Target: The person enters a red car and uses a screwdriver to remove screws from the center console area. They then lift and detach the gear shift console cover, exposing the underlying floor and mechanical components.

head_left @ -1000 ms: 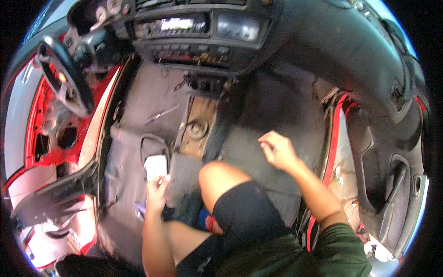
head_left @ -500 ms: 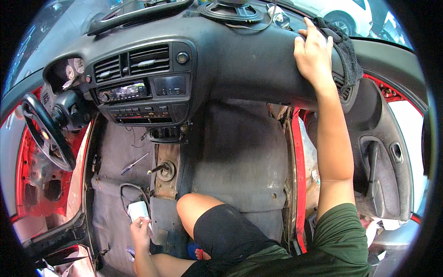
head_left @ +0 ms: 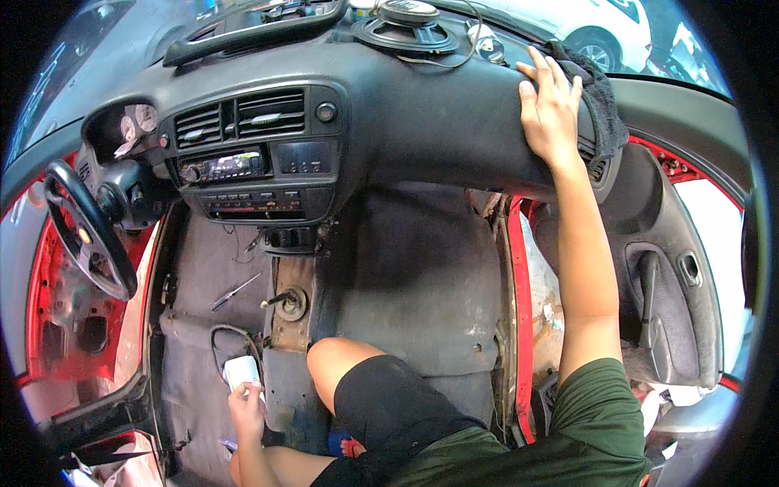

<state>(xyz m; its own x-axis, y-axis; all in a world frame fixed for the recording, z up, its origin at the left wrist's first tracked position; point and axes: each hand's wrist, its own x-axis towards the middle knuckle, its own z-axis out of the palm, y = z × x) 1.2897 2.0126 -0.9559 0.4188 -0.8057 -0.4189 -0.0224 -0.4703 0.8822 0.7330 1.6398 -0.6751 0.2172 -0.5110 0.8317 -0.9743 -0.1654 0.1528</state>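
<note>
My right hand (head_left: 552, 118) lies with its fingers stretched out on the right end of the black dashboard (head_left: 454, 105). A dark cloth (head_left: 599, 105) drapes over that corner, right beside the fingers; whether they touch it I cannot tell. Down low on the left, my left hand (head_left: 247, 406) grips a small white object with rounded corners (head_left: 240, 370) by its lower end, above the grey floor covering. What kind of thing it is does not show. My bent knee is to the right of this hand.
A round speaker (head_left: 406, 32) with a cable and a small can (head_left: 488, 42) sit on the dashboard top. A screwdriver (head_left: 235, 292) lies on the floor near the gear lever (head_left: 280, 302). The steering wheel (head_left: 85, 231) is at left, a door panel (head_left: 669, 300) at right.
My right hand stays on the dashboard's right end, its fingers now lying more evenly stretched. The view has shifted a little. My left hand keeps the white object in nearly the same place.
</note>
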